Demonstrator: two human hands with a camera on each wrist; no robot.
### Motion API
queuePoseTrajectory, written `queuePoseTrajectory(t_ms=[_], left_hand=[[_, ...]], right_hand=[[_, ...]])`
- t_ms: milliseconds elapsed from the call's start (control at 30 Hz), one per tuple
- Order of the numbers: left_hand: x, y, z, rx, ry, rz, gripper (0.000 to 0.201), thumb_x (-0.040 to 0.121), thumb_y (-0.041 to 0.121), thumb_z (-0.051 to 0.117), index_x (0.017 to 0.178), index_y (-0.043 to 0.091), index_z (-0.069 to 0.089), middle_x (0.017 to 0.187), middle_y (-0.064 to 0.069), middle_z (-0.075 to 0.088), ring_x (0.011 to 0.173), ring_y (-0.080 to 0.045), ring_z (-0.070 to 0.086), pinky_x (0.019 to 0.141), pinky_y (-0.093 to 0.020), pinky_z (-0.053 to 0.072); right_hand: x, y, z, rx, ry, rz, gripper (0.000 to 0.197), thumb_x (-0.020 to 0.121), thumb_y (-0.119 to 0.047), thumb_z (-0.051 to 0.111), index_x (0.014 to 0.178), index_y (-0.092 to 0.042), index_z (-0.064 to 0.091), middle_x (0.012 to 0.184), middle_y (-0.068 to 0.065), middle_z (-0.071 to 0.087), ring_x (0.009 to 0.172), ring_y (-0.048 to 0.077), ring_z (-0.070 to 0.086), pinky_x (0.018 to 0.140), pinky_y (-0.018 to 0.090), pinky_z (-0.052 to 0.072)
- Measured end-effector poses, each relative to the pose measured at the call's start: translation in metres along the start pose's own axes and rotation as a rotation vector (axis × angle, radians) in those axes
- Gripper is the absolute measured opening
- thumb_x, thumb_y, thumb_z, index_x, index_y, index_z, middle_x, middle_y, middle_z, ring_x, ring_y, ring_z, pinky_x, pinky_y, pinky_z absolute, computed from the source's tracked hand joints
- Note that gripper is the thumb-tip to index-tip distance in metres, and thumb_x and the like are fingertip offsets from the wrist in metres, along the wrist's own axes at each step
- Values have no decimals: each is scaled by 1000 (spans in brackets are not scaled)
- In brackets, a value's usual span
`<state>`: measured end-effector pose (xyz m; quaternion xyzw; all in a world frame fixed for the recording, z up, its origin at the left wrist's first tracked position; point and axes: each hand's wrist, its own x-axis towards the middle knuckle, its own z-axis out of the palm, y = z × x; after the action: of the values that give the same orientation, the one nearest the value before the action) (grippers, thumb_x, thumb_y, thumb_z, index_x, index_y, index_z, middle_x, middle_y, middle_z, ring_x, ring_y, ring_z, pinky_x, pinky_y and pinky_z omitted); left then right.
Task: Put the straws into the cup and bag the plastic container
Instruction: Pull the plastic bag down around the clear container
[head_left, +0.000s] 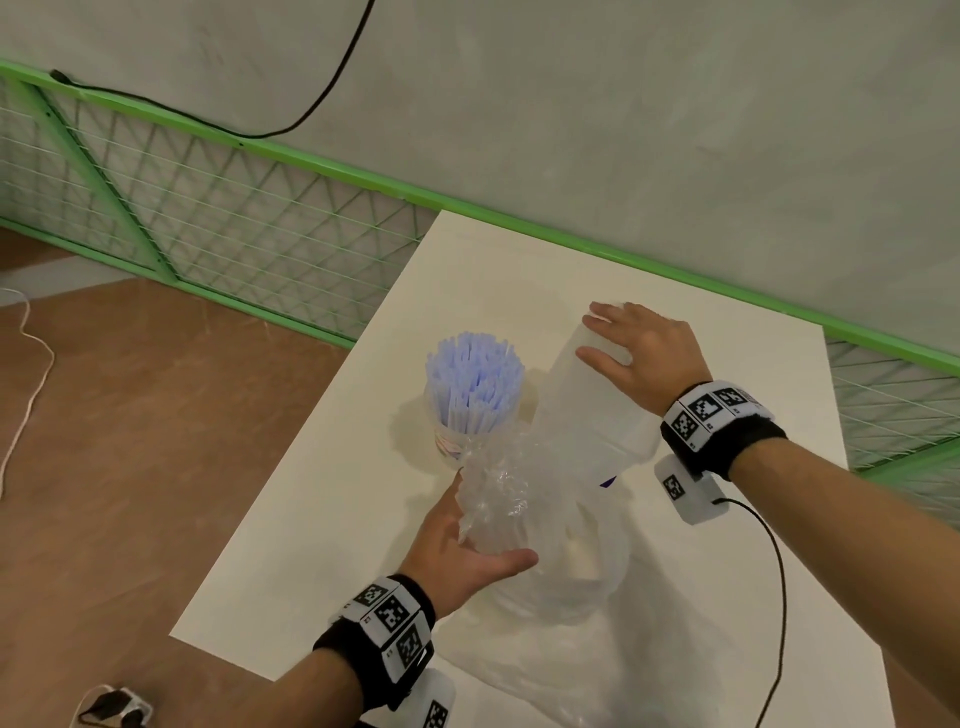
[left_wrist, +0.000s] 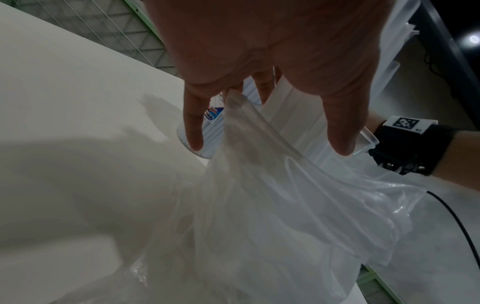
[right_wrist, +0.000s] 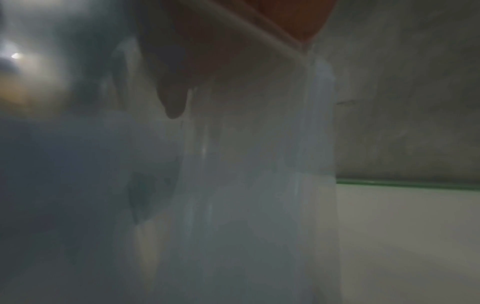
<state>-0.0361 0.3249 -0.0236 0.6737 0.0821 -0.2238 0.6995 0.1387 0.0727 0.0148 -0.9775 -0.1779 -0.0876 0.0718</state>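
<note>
Plastic bag (head_left: 493, 499), pinched in left hand (head_left: 457, 551), should be held wide; plastic container (head_left: 587, 410), gripped by right hand (head_left: 644, 353), lowered in

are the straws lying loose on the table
No, the straws stand bunched upright in the cup, beside the plastic container.

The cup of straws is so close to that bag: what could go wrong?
The cup of straws stands right beside the plastic bag; a tug or a nudge from the plastic container could tip it.
The left hand pinches only one bunched edge of the bag, so the mouth may sag and catch the container.
The right hand holds the container by its top end; it could slip.
</note>
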Motion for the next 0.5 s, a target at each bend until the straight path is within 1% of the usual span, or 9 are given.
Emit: queuePoseTrajectory(t_ms=[100, 167, 200, 233, 300, 367, 400, 433, 500], left_hand=[[0, 2, 0, 16, -6, 7, 71, 66, 0, 86, 126, 21, 55, 110, 9, 71, 98, 1, 67, 73, -5, 48], [1, 2, 0, 16, -10, 6, 71, 67, 0, 86, 127, 20, 55, 110, 9, 71, 98, 2, 67, 73, -4, 47], [0, 3, 1, 14, -8, 4, 71, 67, -1, 86, 126, 21, 55, 109, 9, 71, 96, 3, 67, 72, -4, 47], [0, 3, 1, 13, -7, 2, 70, 67, -1, 86, 125, 22, 55, 108, 10, 71, 94, 4, 67, 71, -4, 47], [0, 2, 1, 9, 2, 0, 69, 67, -2, 86, 123, 23, 55, 107, 9, 71, 92, 5, 67, 70, -3, 47], [0, 1, 1, 11, 4, -3, 70, 66, 0, 86, 124, 23, 55, 110, 8, 71, 94, 5, 67, 71, -3, 47], [1, 0, 1, 10, 1, -4, 72, 66, 0, 87, 126, 23, 54, 110, 8, 71, 96, 3, 67, 72, -4, 47], [1, -1, 0, 8, -3, -3, 74, 66, 1, 87, 128, 22, 54, 110, 8, 72, 98, 2, 67, 73, -4, 47], [2, -2, -1, 10, -2, 2, 77, 65, 2, 88, 131, 21, 52, 112, 9, 71, 100, 1, 67, 74, -5, 47]], right_hand=[[5, 1, 0, 41, 42, 85, 36, 91, -54, 56, 118, -32, 65, 147, -9, 49, 125, 23, 55, 87, 49, 51], [8, -1, -1, 0, 0, 141, 34, 92, -54, 55, 120, -35, 58, 151, -11, 41, 120, 22, 57, 87, 47, 49], [9, -2, -1, -20, -33, 160, 35, 93, -53, 53, 123, -37, 53, 150, -10, 42, 119, 24, 58, 87, 47, 47], [10, -3, -2, -22, -62, 172, 37, 94, -52, 52, 127, -37, 49, 147, -9, 46, 117, 26, 58, 88, 47, 45], [13, -3, -9, 53, -93, 191, 42, 95, -47, 54, 134, -35, 45, 137, -5, 57, 115, 30, 58, 92, 47, 45], [16, -2, -15, 147, -96, 198, 46, 96, -41, 55, 140, -31, 44, 133, 1, 60, 116, 33, 57, 96, 46, 46], [16, 0, -17, 137, -113, 195, 47, 98, -40, 52, 143, -30, 41, 138, 2, 57, 120, 32, 56, 98, 44, 45], [15, -1, -17, 71, -156, 178, 49, 100, -40, 47, 147, -29, 36, 146, 1, 50, 125, 31, 52, 99, 43, 43], [10, -3, -14, -138, -270, 95, 57, 102, -47, 34, 154, -26, 20, 161, -5, 24, 137, 23, 39, 104, 45, 35]])
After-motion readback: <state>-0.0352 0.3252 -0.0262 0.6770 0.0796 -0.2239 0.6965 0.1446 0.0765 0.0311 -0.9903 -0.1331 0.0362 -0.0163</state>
